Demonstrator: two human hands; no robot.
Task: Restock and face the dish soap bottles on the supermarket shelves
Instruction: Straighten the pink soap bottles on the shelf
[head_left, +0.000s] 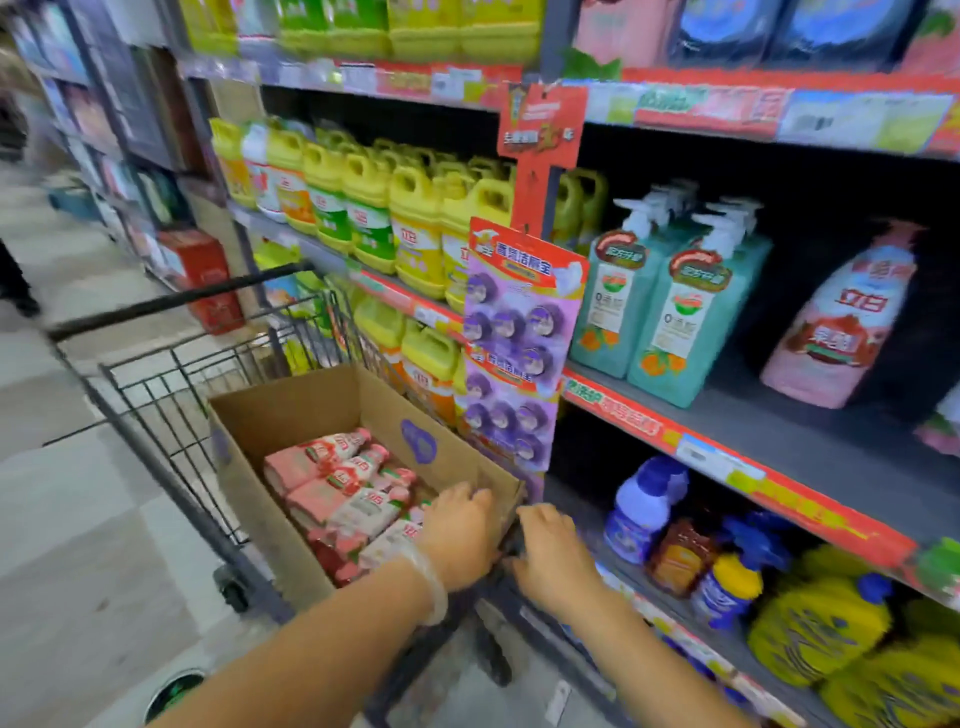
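Pink dish soap bottles (343, 499) lie in the cardboard box (291, 410) in the cart (171, 384). Both hands' grips curl over the cart's near edge, left hand (457, 535), right hand (553, 561); a shove could clip the hanging freshener cards (514, 343).

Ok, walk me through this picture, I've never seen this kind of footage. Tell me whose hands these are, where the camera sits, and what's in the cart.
There is no machine here. The one picture comes from a wide-angle camera worn on a person's head, looking forward and down a supermarket aisle. The left hand and right hand both rest at the near end of a wire cart; blur hides whether either hand grips anything. In the cart sits an open cardboard box holding pink bottles lying flat. On the shelf to the right one matching pink bottle stands beside two teal pump bottles, with bare shelf around it. Yellow jugs fill the shelf further left.
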